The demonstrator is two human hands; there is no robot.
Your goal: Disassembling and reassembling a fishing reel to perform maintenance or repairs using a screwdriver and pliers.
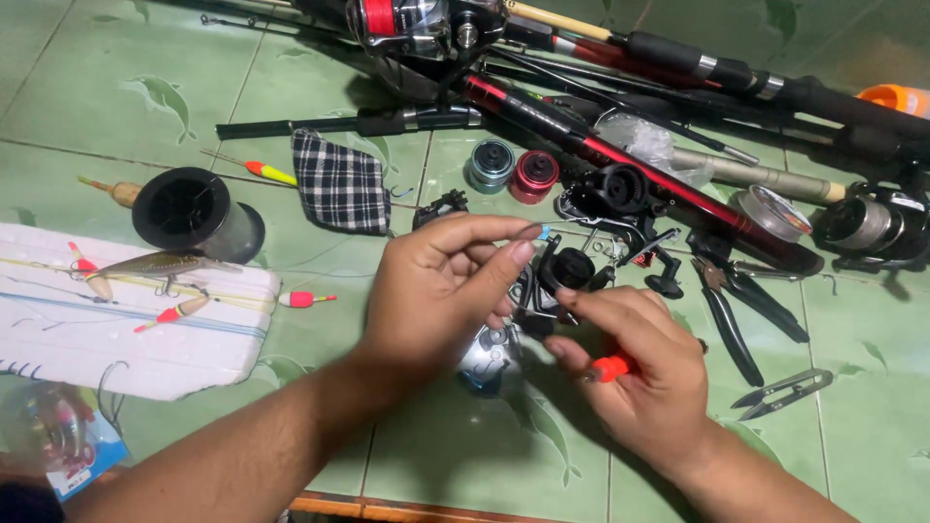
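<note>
My left hand [441, 291] is raised over the green tiled floor, thumb and forefinger pinched on something very small near a blue speck. My right hand [644, 363] grips a small tool with an orange-red handle [610, 368] and rests against a fishing reel. The reel's black spool [570, 267] shows between my hands, and its silver body [489, 356] lies under my left palm. Most of the reel is hidden by my hands.
Several fishing rods [620, 155] and reels lie across the top. Black pliers [728, 310] and thread snips [785, 389] sit at right. Blue and red spools [511, 169], a checked cloth [339, 182], a black line spool [189, 208] and a white foam board [116, 329] with floats lie left.
</note>
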